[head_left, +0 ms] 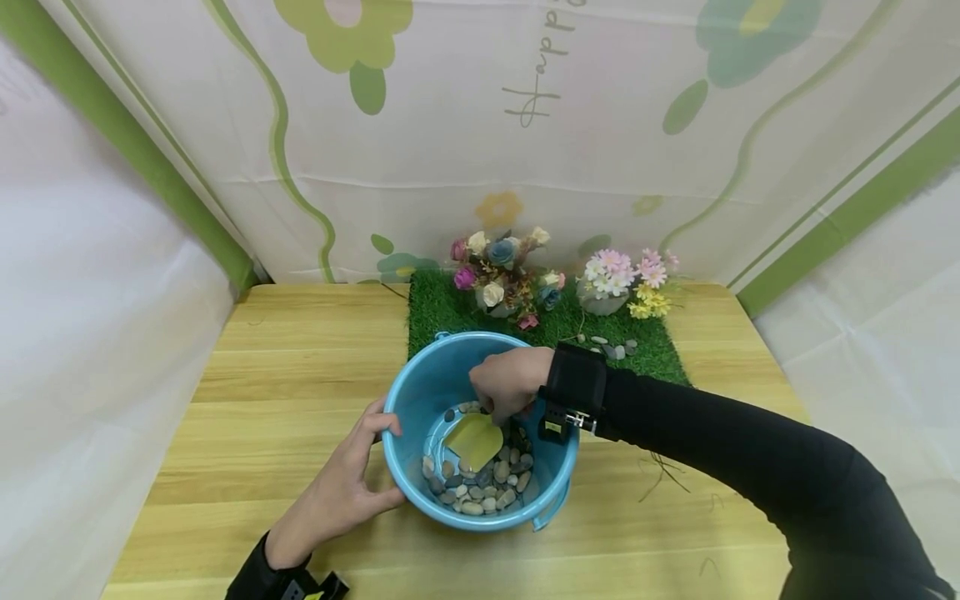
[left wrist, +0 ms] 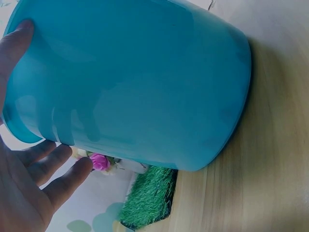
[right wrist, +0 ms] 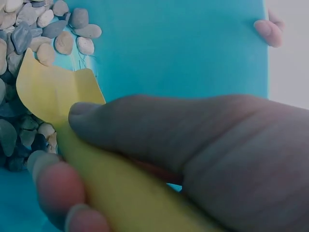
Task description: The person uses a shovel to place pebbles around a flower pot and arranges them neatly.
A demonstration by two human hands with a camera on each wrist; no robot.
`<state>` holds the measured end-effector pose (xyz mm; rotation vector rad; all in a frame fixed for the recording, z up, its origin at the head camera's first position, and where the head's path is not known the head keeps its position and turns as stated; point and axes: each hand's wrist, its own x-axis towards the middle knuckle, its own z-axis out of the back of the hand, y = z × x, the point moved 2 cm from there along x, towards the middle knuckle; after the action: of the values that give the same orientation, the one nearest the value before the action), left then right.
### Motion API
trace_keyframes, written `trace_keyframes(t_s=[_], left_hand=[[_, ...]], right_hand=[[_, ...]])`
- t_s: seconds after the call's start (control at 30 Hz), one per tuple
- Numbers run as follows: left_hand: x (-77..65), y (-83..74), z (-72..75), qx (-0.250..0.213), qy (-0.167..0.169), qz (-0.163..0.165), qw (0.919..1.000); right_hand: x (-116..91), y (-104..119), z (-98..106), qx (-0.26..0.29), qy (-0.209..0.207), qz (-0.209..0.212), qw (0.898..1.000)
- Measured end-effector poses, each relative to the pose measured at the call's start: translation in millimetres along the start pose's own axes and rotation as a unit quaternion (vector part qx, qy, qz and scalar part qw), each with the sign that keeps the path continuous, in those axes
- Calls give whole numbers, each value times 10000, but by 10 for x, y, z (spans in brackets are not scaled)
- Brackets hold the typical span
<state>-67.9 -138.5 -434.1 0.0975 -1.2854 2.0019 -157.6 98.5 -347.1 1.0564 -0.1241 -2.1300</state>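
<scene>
A light blue bucket (head_left: 423, 387) stands on the table with many grey and tan pebbles (head_left: 501, 473) over its bottom. My left hand (head_left: 337, 487) grips the bucket's left rim, fingertips hooked over the edge and thumb against the outer wall (left wrist: 145, 87). Inside the bucket, my right hand (head_left: 512, 379) holds a yellow toy shovel (head_left: 476, 442) by its handle. In the right wrist view the thumb lies along the handle and the fingers curl under it. The shovel's blade (right wrist: 55, 89) is among the pebbles, and no pebbles show on its visible face.
Behind the bucket lies a green artificial grass mat (head_left: 442, 304). On it are a pot of mixed flowers (head_left: 501, 267), a pot of pink and yellow flowers (head_left: 618, 279) and several loose pebbles (head_left: 617, 351). The bucket's handle (head_left: 552, 507) hangs down at the right.
</scene>
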Motion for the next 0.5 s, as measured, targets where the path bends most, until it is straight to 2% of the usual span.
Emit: trace_keyframes(t_s=[0.27, 0.5], left_hand=[[-2, -9, -2, 44, 13, 40, 10000], [-5, -15, -5, 25, 13, 99, 9999]], right_hand=[[22, -27, -3, 172, 127, 35, 9998], [42, -37, -4, 247, 77, -20, 9997]])
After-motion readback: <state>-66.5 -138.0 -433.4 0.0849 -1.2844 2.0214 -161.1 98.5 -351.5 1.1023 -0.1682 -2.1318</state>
